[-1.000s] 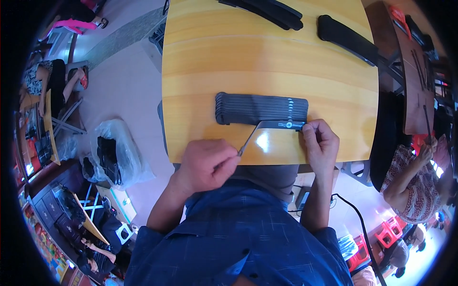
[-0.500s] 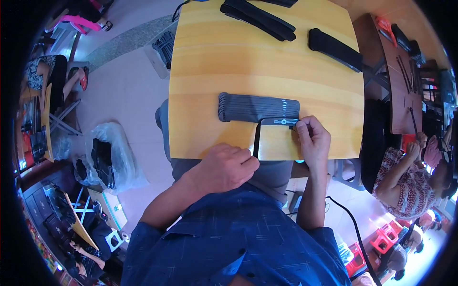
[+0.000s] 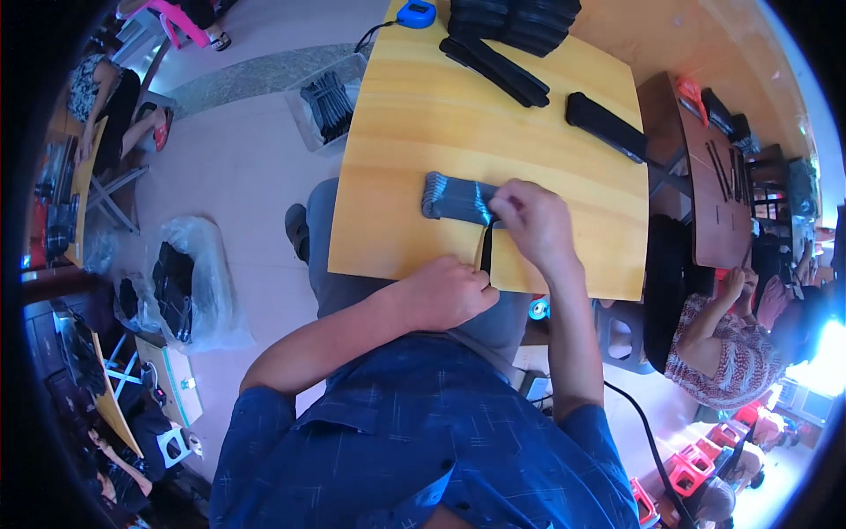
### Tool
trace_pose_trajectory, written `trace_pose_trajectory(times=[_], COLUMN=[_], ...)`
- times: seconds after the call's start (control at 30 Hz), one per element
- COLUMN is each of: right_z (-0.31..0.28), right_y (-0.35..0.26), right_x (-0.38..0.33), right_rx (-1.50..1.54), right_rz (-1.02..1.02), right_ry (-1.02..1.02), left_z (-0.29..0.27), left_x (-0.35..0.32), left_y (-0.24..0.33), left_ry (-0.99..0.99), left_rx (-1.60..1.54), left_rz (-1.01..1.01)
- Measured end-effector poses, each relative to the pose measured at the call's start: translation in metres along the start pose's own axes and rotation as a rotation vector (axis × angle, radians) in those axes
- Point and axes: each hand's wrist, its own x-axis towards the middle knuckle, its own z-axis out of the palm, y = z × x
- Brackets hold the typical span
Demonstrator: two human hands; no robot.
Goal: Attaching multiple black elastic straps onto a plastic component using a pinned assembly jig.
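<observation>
A flat row of dark grey straps [image 3: 454, 196], with rounded left ends and pale printed marks, lies on the wooden table [image 3: 405, 132]. From its front edge a narrow black strap [image 3: 487, 247] runs down toward me. My left hand [image 3: 451, 295] is closed around the strap's lower end at the table's near edge. Over the row's right end is my right hand [image 3: 533, 222], fingers pinched together where the strap's upper end passes beneath them. That hand covers the right part of the row, and its fingertips are partly hidden.
Black bundles [image 3: 493, 70] and a single black bundle [image 3: 606, 128] lie farther back, near a blue tape measure [image 3: 416, 13]. Left of the table, a bin [image 3: 326, 106] holds dark straps. A plastic bag [image 3: 198, 282] sits on the floor. At right, a person [image 3: 718, 353] works beside a brown table.
My right hand has moved left and onto the row's right end, carrying the strap's printed end out of sight. My left hand keeps its hold. The view has shifted, showing more of the table's far side.
</observation>
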Motion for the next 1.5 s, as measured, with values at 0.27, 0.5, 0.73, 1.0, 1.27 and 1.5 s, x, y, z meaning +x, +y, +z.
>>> trace_pose_trajectory(times=[0.27, 0.5, 0.73, 1.0, 1.27, 1.5], right_z=[0.022, 0.02, 0.007, -0.027, -0.023, -0.046], right_y=[0.013, 0.016, 0.032, 0.002, -0.003, 0.005], right_x=[0.03, 0.02, -0.024, -0.075, -0.168, -0.164], right_rx=[-0.276, -0.242, -0.181, 0.816, 0.705, 0.56], right_rz=[0.111, 0.084, -0.049, 0.203, 0.369, 0.451], right_ry=[-0.432, -0.355, -0.247, -0.372, -0.636, -0.196], left_z=[0.002, 0.017, -0.03, -0.045, 0.006, -0.038], left_x=[0.018, 0.03, -0.007, -0.025, -0.003, 0.025], left_y=[0.012, 0.124, 0.077, 0.069, 0.048, 0.02], left_ry=[-0.052, -0.03, 0.066, 0.184, 0.101, 0.294], left_rx=[-0.201, -0.525, -0.297, -0.103, -0.051, -0.021], left_rz=[0.108, 0.426, 0.155, 0.015, -0.263, -0.244])
